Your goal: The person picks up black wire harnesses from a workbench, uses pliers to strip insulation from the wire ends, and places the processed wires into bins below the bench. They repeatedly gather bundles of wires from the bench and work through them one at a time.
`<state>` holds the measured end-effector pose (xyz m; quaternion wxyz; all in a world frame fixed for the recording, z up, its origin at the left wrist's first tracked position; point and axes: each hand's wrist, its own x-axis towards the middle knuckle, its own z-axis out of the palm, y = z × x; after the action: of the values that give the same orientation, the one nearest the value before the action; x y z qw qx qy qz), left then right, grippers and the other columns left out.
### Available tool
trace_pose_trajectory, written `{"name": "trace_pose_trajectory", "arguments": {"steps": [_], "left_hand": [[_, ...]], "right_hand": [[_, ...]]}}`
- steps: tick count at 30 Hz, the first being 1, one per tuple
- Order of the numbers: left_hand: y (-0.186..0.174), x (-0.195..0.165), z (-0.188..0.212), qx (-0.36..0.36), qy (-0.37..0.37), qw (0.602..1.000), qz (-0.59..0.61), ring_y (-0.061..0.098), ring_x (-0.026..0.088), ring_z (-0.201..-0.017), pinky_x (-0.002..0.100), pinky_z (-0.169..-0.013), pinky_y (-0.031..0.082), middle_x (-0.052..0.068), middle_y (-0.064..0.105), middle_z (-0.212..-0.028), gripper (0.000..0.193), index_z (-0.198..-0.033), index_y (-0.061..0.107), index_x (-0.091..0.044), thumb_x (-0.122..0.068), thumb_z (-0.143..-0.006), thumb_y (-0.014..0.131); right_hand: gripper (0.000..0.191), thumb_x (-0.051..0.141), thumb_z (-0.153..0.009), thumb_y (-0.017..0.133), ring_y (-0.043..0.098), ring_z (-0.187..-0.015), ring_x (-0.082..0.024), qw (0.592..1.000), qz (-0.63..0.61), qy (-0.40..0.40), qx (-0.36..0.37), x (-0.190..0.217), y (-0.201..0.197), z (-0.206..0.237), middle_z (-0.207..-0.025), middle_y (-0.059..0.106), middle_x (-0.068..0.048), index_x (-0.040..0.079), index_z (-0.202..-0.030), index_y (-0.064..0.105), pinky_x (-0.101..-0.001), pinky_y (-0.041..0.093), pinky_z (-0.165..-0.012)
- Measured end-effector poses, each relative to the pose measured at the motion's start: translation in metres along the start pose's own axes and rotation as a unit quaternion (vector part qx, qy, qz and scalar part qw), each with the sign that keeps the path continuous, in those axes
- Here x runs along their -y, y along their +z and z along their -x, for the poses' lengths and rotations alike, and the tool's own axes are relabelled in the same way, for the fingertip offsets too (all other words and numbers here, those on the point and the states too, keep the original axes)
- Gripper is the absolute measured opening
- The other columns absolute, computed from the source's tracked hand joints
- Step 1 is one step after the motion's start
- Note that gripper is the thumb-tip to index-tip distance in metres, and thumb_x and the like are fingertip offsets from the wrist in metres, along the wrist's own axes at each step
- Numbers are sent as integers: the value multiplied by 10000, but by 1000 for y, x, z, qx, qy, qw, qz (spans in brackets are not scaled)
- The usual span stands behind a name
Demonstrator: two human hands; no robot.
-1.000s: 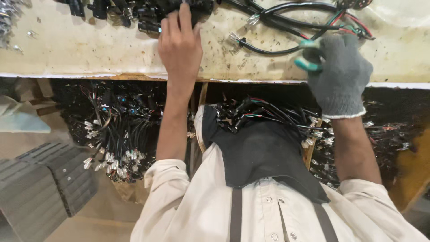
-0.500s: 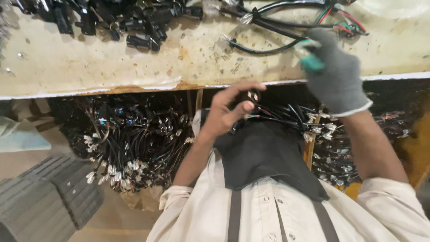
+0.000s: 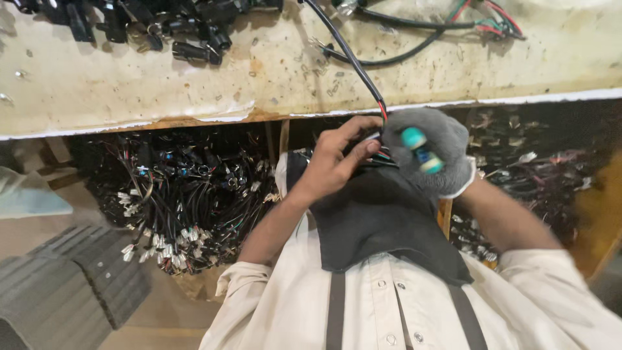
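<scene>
Just below the worktop (image 3: 272, 97) edge, the bare left hand (image 3: 334, 162) pinches the black cable (image 3: 350, 61) end – steadying it; the gloved right hand (image 3: 431, 155) grips a teal-handled tool (image 3: 420, 148).

Grey glove (image 3: 433, 150); teal-handled tool (image 3: 418, 148); black cable (image 3: 346, 55), red tip; cream worktop (image 3: 272, 71), rust stains; dark apron (image 3: 382, 220).

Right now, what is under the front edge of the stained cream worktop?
Under the stained cream worktop hang dense bundles of black wires with white connectors, more at the right. The bare left hand and grey-gloved right hand cover the middle; deeper back is too dark to see.
</scene>
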<state>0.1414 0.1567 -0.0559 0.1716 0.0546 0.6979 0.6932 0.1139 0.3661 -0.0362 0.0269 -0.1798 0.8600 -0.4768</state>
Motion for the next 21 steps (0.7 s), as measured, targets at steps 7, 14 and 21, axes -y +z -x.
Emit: {"name": "trace_pose_trajectory", "arguments": {"steps": [7, 14, 21], "left_hand": [[2, 12, 6, 51, -81, 977, 192, 543, 38, -834, 217, -718, 455, -14, 665, -1008, 306, -1330, 581, -23, -150, -1055, 627], [4, 12, 6, 54, -68, 964, 252, 469, 35, -767, 206, -690, 392, -40, 569, -924, 338, -1313, 609, 0, -242, -1079, 626], [2, 15, 19, 31, 7, 990, 135, 605, 76, -890, 219, -818, 494, 39, 703, -1153, 365, -1247, 605, -8, -317, -1060, 654]], "right_hand": [[233, 176, -941, 661, 713, -962, -289, 988, -14, -106, 112, 4, -13, -5, -1038, 718, -124, 93, -1159, 653, -388, 563, -822], [201, 177, -952, 640, 609, -821, -218, 926, -353, 83, -107, 4, -2, 8, -924, 623, -75, 95, -1135, 623, -348, 486, -703], [156, 145, -955, 617, 500, -681, -156, 696, -688, 134, -155, 22, 27, -4, -818, 530, -34, 104, -1103, 592, -307, 405, -582]]}}
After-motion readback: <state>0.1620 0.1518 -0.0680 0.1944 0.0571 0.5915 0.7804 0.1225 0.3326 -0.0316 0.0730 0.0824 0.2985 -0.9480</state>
